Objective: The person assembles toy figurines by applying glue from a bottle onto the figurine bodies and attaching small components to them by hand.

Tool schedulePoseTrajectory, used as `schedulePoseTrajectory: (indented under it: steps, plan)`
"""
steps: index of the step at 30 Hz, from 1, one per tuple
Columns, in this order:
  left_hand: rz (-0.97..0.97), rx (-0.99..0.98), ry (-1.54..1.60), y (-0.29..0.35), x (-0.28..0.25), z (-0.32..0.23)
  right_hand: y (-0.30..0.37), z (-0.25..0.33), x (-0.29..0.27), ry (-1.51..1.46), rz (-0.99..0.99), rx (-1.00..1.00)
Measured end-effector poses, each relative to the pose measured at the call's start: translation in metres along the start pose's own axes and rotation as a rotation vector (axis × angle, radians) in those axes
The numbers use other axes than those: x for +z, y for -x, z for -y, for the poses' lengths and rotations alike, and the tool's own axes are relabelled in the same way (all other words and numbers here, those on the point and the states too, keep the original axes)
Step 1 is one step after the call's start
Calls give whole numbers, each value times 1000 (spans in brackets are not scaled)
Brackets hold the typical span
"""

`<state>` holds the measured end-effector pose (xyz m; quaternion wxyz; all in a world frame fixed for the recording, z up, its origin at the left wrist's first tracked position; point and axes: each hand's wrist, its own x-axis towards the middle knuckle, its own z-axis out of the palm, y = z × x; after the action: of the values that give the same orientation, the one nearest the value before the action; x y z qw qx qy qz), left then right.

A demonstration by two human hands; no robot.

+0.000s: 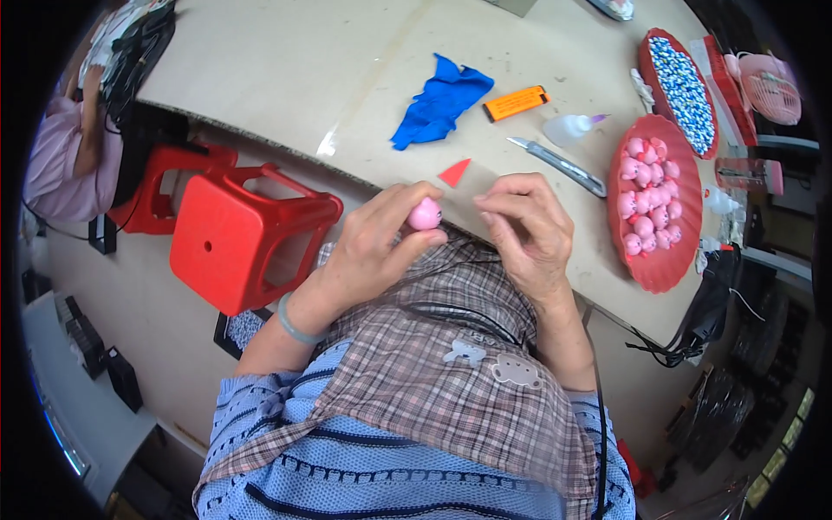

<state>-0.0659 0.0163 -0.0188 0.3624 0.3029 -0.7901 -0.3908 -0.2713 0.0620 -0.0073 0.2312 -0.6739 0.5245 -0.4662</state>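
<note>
left hand (374, 232) grip pinches the pink ball (423, 215), likely keeping its marked side exposed; right hand (537, 227), right of the ball, fingertips narrow, can't tell if holding anything.

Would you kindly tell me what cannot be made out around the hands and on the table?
In the head view:
- Whether the right hand holds anything tiny: its curled fingers hide the grip.
- The pink ball's left side: covered by the left hand.
- The ball's dark marks: too small to make out.
- The undersides of the pink pieces: hidden by neighbours and the bowl.
- The grey object: cut off by the top edge.
</note>
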Motion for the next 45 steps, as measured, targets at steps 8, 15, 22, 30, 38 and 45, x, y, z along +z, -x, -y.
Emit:
schedulePoseTrajectory:
  steps: [8,15,22,30,38,45]
  plan:
    - [29,-46,26,-2,-2,4,-12,-19,-21,271,-507,83]
    - [18,-69,85,-2,-2,6,-31,-28,-28,489,-378,224]
    - [3,-25,70,-1,-1,10,-40,-35,-27,484,-312,366]
    - [7,-57,111,1,-2,12,-23,-12,-15,-64,-364,94]
    - [0,-40,83,0,-2,11,4,9,-22,-246,-79,227]
    - [3,-67,100,0,0,9,9,20,-15,-278,-170,200]
